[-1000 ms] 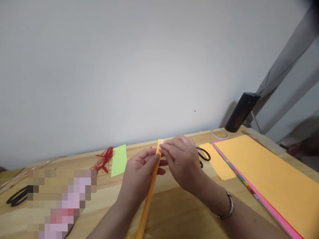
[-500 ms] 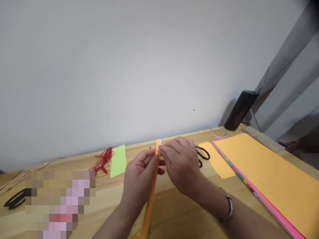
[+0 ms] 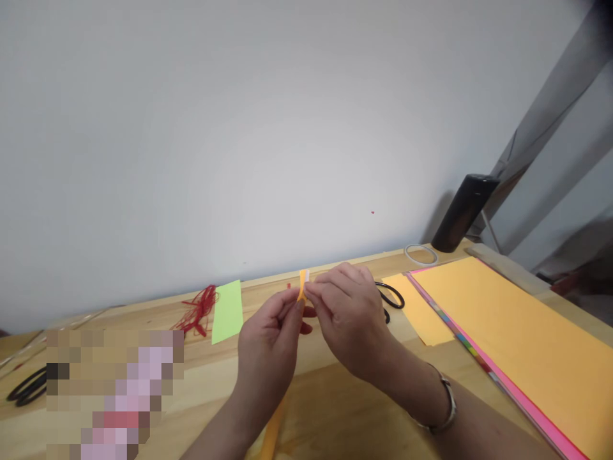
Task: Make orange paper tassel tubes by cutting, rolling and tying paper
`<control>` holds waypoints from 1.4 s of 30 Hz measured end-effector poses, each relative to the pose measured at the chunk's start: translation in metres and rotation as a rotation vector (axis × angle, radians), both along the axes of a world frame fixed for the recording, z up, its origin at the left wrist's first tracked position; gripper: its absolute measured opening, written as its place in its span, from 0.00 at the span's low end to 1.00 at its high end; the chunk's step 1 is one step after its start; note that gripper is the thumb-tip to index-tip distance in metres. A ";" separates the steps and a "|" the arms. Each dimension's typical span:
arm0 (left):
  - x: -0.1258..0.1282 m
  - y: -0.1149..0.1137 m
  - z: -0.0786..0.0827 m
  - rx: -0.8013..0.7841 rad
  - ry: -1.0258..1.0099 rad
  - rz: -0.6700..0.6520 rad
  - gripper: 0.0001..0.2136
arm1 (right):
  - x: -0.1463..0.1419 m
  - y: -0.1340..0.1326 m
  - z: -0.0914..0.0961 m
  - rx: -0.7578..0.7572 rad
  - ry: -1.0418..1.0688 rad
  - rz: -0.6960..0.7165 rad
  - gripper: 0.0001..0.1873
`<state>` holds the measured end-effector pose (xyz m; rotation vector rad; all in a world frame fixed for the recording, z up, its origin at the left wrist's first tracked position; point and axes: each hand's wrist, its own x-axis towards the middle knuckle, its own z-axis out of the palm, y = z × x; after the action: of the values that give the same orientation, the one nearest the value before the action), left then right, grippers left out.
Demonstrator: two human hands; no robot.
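Between my two hands is a narrow orange paper strip [image 3: 271,434], its lower part hanging down toward the bottom edge. My left hand [image 3: 271,345] pinches it near its upper end with thumb and fingers. A small white piece [image 3: 307,276], perhaps tape or its backing, shows along that end. My right hand [image 3: 347,319], with a bracelet on the wrist, has its fingertips pressed together at the white piece. Black-handled scissors [image 3: 393,295] lie just beyond the right hand, partly hidden by it.
Left of my hands lie a green paper piece [image 3: 228,311], red thread [image 3: 200,310] and more black handles [image 3: 29,386]; a blurred area covers the near left. Orange sheets [image 3: 517,332], a tape roll [image 3: 420,255] and a black cylinder [image 3: 463,214] are right. A wall rises behind the table.
The strip's lower part has swung left and now mostly hides behind my left hand and forearm. Its top end looks slightly bent. Both hands keep nearly the same place.
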<state>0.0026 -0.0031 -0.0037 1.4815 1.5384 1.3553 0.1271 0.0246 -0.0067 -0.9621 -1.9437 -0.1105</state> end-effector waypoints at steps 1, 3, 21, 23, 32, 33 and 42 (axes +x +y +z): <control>0.000 0.000 0.000 0.002 0.007 -0.004 0.10 | 0.000 0.000 0.000 -0.001 -0.001 0.001 0.06; -0.001 0.000 -0.001 0.007 0.010 -0.014 0.10 | 0.000 0.000 0.000 -0.005 -0.005 0.002 0.06; -0.001 0.001 -0.002 0.007 0.026 -0.024 0.10 | 0.001 -0.001 0.000 -0.022 -0.021 0.008 0.06; -0.001 0.001 -0.003 0.006 0.015 -0.030 0.11 | 0.001 -0.001 0.001 -0.022 -0.020 0.007 0.07; -0.001 -0.001 0.000 -0.024 -0.024 -0.030 0.11 | 0.002 -0.002 0.004 -0.031 -0.037 0.004 0.07; -0.001 -0.001 0.000 -0.030 -0.033 -0.035 0.11 | 0.002 -0.002 0.004 -0.034 -0.038 0.002 0.07; -0.002 0.001 -0.003 -0.027 -0.064 -0.065 0.12 | 0.002 -0.002 0.005 -0.063 -0.037 0.002 0.09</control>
<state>0.0007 -0.0022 -0.0062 1.4451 1.4513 1.3267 0.1293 0.0228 -0.0017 -1.0055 -1.9927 -0.0672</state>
